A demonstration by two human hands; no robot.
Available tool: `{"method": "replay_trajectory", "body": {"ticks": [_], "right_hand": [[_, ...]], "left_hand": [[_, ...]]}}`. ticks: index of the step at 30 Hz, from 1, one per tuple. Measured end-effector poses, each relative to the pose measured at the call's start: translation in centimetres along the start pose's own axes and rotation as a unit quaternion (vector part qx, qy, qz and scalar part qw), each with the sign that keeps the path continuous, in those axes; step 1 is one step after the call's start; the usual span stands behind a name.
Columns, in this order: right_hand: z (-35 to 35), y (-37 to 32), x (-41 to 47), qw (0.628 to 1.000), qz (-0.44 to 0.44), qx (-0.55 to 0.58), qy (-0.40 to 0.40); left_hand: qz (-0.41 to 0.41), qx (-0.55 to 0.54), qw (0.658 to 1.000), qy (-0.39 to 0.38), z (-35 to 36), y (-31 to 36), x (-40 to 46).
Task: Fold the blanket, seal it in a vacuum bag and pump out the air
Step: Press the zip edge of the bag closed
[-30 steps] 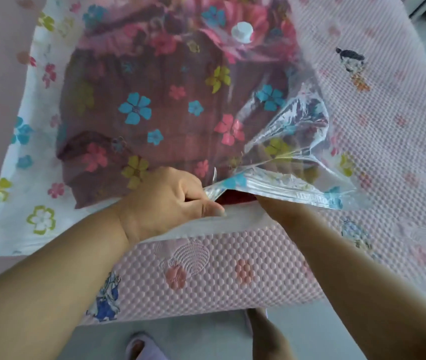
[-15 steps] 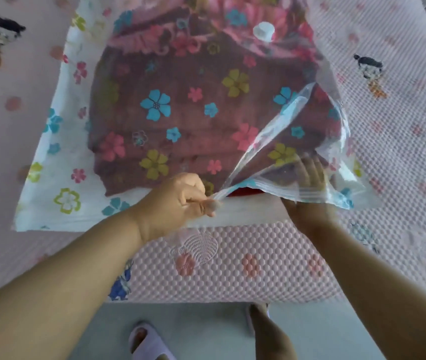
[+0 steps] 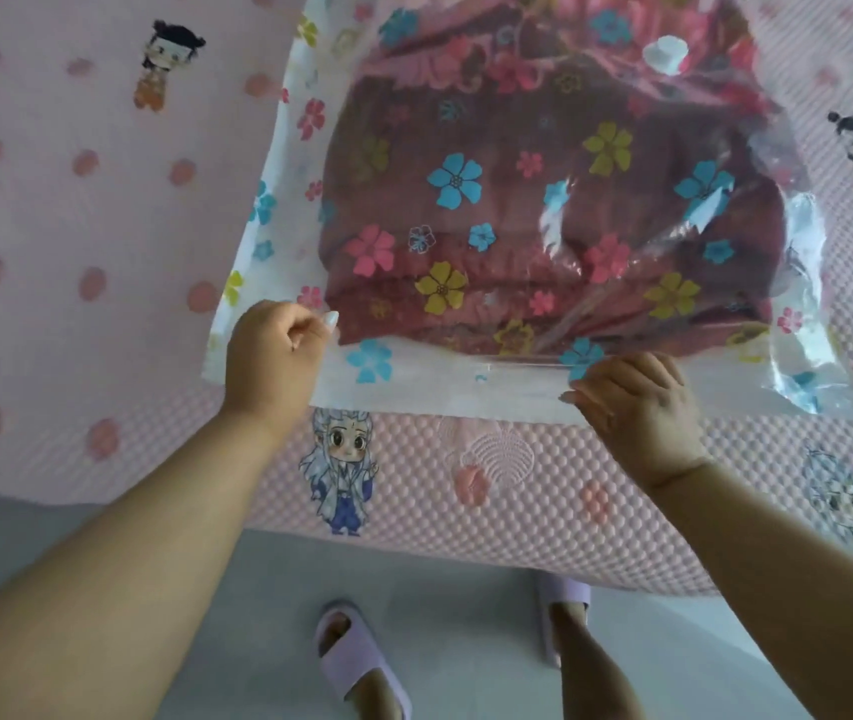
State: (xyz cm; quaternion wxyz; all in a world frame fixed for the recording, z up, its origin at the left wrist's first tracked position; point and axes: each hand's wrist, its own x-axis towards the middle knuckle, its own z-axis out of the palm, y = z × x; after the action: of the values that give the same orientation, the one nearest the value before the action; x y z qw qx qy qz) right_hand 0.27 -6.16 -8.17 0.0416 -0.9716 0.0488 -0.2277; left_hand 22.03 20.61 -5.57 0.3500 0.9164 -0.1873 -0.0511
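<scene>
A dark red folded blanket (image 3: 507, 220) lies inside a clear vacuum bag (image 3: 279, 210) printed with coloured flowers. The bag's white round valve (image 3: 666, 54) sits at the far right of its top face. The open mouth strip (image 3: 445, 387) faces me along the near edge. My left hand (image 3: 274, 356) pinches the near left part of that strip, fingers curled. My right hand (image 3: 632, 402) rests on the strip further right, fingertips pressing the plastic down. The right corner of the mouth (image 3: 803, 376) stands crumpled and lifted.
The bag lies on a pink textured bed cover (image 3: 507, 491) with cartoon figures; its near edge drops to a grey floor (image 3: 455, 605). My feet in lilac slippers (image 3: 357, 662) stand just below the bed edge.
My right hand came out from under the raised flap and now presses on top of the mouth strip. My left hand slid left along the edge. The lifted plastic has dropped flat.
</scene>
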Motion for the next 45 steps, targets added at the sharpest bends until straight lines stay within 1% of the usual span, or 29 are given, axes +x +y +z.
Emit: {"method": "replay_trajectory", "body": {"ticks": [2, 3, 4, 5, 6, 7, 8, 10, 12, 13, 14, 15, 16, 17, 18, 20, 21, 22, 23, 26, 28, 30, 31, 34, 35, 37, 41, 42, 45], "right_hand": [[1.9, -4.1, 2.7, 0.998, -0.008, 0.048, -0.038], [2.9, -6.2, 4.3, 0.995, -0.005, 0.070, -0.076], [4.1, -8.2, 5.9, 0.988, -0.002, 0.092, -0.127], [5.2, -10.0, 7.2, 0.977, 0.000, 0.112, -0.182], [6.3, -11.4, 8.1, 0.965, -0.001, 0.123, -0.231], [7.3, -12.6, 8.5, 0.955, 0.001, 0.129, -0.268], [8.2, -13.7, 8.6, 0.947, 0.010, 0.134, -0.293], [9.0, -15.8, 8.0, 0.939, 0.046, 0.152, -0.306], [8.9, -18.8, 7.1, 0.940, 0.086, 0.188, -0.270], [8.6, -20.6, 6.8, 0.934, 0.125, 0.224, -0.250], [8.4, -22.4, 6.7, 0.913, 0.184, 0.274, -0.238], [8.4, -24.2, 6.6, 0.877, 0.256, 0.330, -0.236], [8.4, -25.9, 6.8, 0.825, 0.330, 0.388, -0.245], [8.4, -27.5, 7.2, 0.760, 0.400, 0.447, -0.250], [8.3, -28.8, 7.9, 0.683, 0.466, 0.509, -0.241], [8.4, -30.8, 9.0, 0.523, 0.570, 0.607, -0.180], [8.5, -31.5, 9.4, 0.462, 0.611, 0.627, -0.142], [8.5, -32.1, 9.4, 0.423, 0.645, 0.627, -0.112], [8.5, -32.5, 9.1, 0.409, 0.669, 0.614, -0.093], [7.9, -33.0, 7.7, 0.420, 0.678, 0.600, -0.057], [7.4, -33.0, 7.3, 0.412, 0.671, 0.614, -0.056], [7.1, -32.9, 7.4, 0.399, 0.677, 0.616, -0.063], [7.0, -32.9, 7.6, 0.390, 0.680, 0.618, -0.064], [6.9, -33.1, 8.2, 0.358, 0.687, 0.631, -0.047], [6.9, -33.1, 8.3, 0.352, 0.690, 0.631, -0.038], [7.0, -33.3, 8.5, 0.354, 0.701, 0.618, -0.028], [7.1, -33.0, 9.3, 0.363, 0.719, 0.592, -0.037], [7.0, -32.7, 9.4, 0.356, 0.721, 0.594, -0.038], [7.0, -31.8, 9.8, 0.323, 0.735, 0.596, -0.026]], "left_hand": [[-0.042, 0.090, 0.991, 0.085, -0.6, -1.2, 0.5], [-0.096, 0.120, 0.980, 0.128, -1.0, -1.9, 0.7], [-0.168, 0.127, 0.966, 0.148, -1.4, -2.7, 1.0], [-0.241, 0.120, 0.953, 0.137, -1.7, -3.5, 1.4], [-0.296, 0.100, 0.944, 0.104, -1.9, -4.4, 1.7], [-0.324, 0.060, 0.942, 0.059, -1.9, -5.3, 2.1], [-0.328, -0.002, 0.944, 0.020, -1.7, -6.4, 2.2], [-0.305, -0.104, 0.947, -0.002, -1.6, -7.6, 2.0], [-0.262, -0.111, 0.959, -0.002, -1.6, -8.6, 1.6], [-0.241, -0.105, 0.965, -0.004, -1.6, -8.9, 1.6], [-0.226, -0.103, 0.969, -0.008, -1.7, -9.1, 1.6], [-0.218, -0.110, 0.970, -0.013, -1.7, -9.3, 1.5], [-0.217, -0.122, 0.968, -0.022, -1.8, -9.3, 1.5], [-0.218, -0.133, 0.966, -0.035, -1.9, -9.2, 1.2], [-0.222, -0.144, 0.963, -0.050, -2.0, -9.1, 0.9], [-0.234, -0.189, 0.950, -0.079, -2.2, -8.8, -0.4], [-0.244, -0.223, 0.939, -0.090, -2.2, -8.7, -1.2], [-0.255, -0.245, 0.930, -0.098, -2.2, -8.6, -2.2], [-0.261, -0.256, 0.925, -0.104, -2.1, -8.6, -3.2], [-0.267, -0.274, 0.915, -0.130, -2.3, -8.8, -5.4], [-0.232, -0.236, 0.931, -0.152, -2.8, -9.2, -5.7], [-0.173, -0.149, 0.961, -0.157, -3.4, -9.3, -5.5], [-0.154, -0.117, 0.968, -0.158, -3.6, -9.3, -5.3], [-0.133, -0.077, 0.970, -0.190, -3.8, -9.3, -5.1], [-0.132, -0.082, 0.967, -0.201, -3.8, -9.4, -5.1], [-0.147, -0.133, 0.958, -0.206, -3.7, -9.7, -5.2], [-0.215, -0.246, 0.932, -0.155, -3.4, -9.5, -6.1], [-0.226, -0.263, 0.927, -0.147, -3.3, -9.3, -6.3], [-0.227, -0.265, 0.928, -0.132, -3.3, -8.7, -6.7]]}}
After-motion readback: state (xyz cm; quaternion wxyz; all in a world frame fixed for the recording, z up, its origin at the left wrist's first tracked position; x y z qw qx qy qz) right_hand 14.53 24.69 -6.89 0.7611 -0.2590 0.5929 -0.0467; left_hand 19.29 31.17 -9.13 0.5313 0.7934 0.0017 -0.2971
